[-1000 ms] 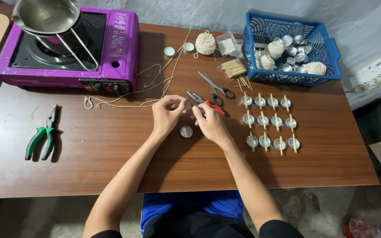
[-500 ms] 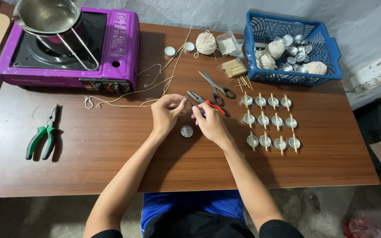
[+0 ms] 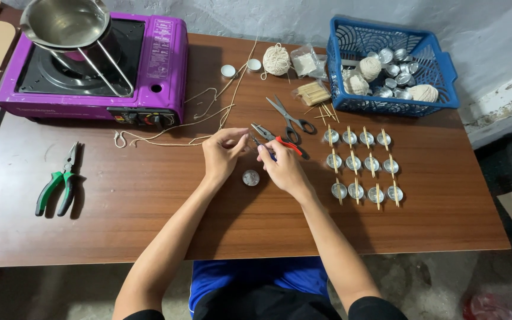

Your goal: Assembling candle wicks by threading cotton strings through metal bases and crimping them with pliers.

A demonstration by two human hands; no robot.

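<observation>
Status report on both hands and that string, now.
Left hand and right hand together at table centre, pinching the string end between fingertips. Small metal cup on the table just below them, untouched. Red-handled pliers just behind the right hand.

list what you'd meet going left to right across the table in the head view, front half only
green-handled pliers → left hand → small round metal cup → right hand → grid of metal cups with sticks laid across
</observation>
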